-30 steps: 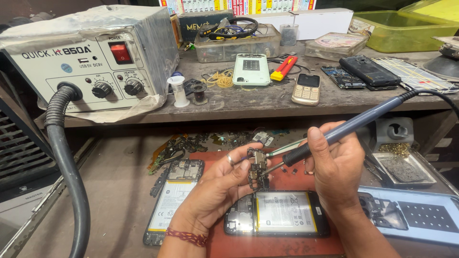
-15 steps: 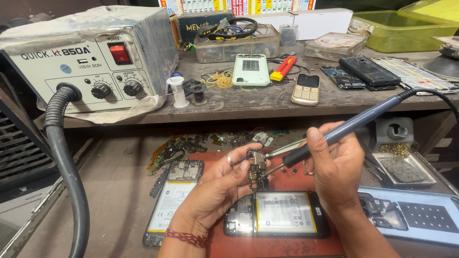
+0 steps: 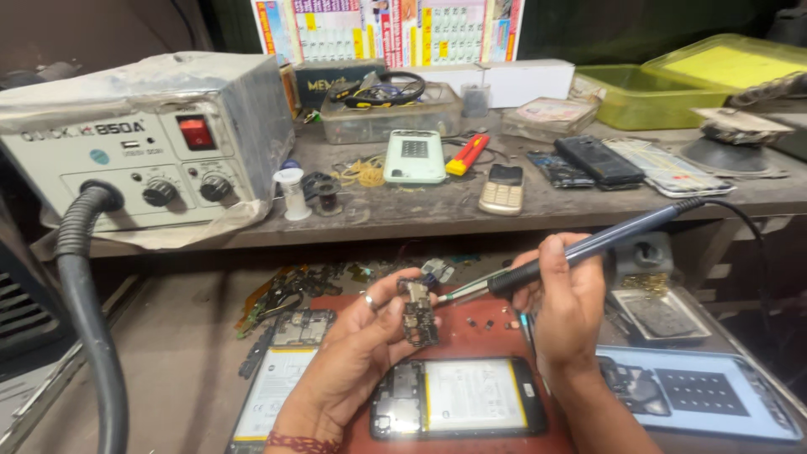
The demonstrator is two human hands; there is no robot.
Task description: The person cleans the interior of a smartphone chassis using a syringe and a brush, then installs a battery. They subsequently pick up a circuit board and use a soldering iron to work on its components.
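My left hand (image 3: 357, 357) holds a small phone circuit board (image 3: 418, 313) upright between thumb and fingers, above a red work mat (image 3: 471, 332). My right hand (image 3: 567, 303) grips a dark soldering iron (image 3: 588, 248) like a pen, its metal tip pointing left and almost touching the board's right edge. The iron's cable runs off to the right. Below both hands lies an opened phone (image 3: 458, 397) with its back removed and battery showing.
A grey hot-air rework station (image 3: 143, 147) with a ribbed hose (image 3: 84, 286) sits at left on a shelf (image 3: 437, 214) holding several phones, a solder spool and plastic boxes. Another opened phone (image 3: 277, 378) lies left of the mat; a blue pad (image 3: 706, 395) and a metal tray (image 3: 660, 315) lie right.
The board and the iron tip have shifted only slightly; both hands stay in the same place over the red mat.
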